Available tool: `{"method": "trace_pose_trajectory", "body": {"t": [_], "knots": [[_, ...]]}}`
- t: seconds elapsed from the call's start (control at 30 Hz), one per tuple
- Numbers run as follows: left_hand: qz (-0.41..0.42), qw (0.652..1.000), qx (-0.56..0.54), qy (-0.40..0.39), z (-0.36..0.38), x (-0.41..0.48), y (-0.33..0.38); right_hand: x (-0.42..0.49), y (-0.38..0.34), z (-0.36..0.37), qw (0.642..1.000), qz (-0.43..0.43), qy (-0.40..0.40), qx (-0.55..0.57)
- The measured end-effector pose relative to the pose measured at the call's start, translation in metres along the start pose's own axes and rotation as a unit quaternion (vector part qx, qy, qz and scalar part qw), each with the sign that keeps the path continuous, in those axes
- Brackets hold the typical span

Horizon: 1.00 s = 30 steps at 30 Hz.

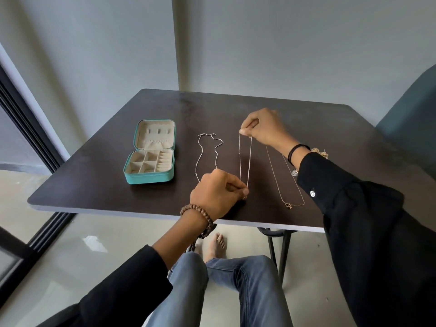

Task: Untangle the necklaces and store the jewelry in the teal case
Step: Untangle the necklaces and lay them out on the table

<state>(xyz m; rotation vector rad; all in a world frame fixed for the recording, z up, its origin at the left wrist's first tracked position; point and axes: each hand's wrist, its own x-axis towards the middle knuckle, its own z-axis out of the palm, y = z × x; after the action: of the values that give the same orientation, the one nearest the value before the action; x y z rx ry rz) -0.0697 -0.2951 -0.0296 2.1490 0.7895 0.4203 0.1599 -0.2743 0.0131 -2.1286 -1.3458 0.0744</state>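
A thin chain necklace [245, 159] is stretched taut above the dark table. My right hand [263, 128] pinches its far end and my left hand [218, 194] pinches its near end by the table's front edge. A silver beaded necklace [207, 154] lies in a loose loop to the left of it. To the right lies a gold necklace [283, 182] with a small pendant [288, 205], partly under my right wrist. The teal case [151, 179] stands open at the left, its cream compartments showing nothing inside.
More jewelry [319, 152] lies behind my right forearm, mostly hidden, with a sparkly piece [294, 172] beside the sleeve. The table [94, 171] is small, with its front edge close to my knees. A teal chair [410, 119] stands at the right.
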Motion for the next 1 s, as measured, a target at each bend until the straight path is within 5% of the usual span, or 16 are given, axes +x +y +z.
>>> {"method": "trace_pose_trajectory", "body": {"t": [0.27, 0.47, 1.0], "knots": [[0.011, 0.99, 0.14, 0.028, 0.003, -0.002, 0.011, -0.003, 0.013, 0.02, 1.0, 0.003, -0.001, -0.008], [0.128, 0.956, 0.263, 0.021, 0.001, -0.005, 0.006, -0.003, 0.015, 0.028, 0.999, 0.006, -0.016, -0.043], [0.185, 0.955, 0.231, -0.004, 0.002, -0.006, -0.001, 0.001, 0.022, 0.032, 0.996, 0.004, -0.053, -0.071]]}}
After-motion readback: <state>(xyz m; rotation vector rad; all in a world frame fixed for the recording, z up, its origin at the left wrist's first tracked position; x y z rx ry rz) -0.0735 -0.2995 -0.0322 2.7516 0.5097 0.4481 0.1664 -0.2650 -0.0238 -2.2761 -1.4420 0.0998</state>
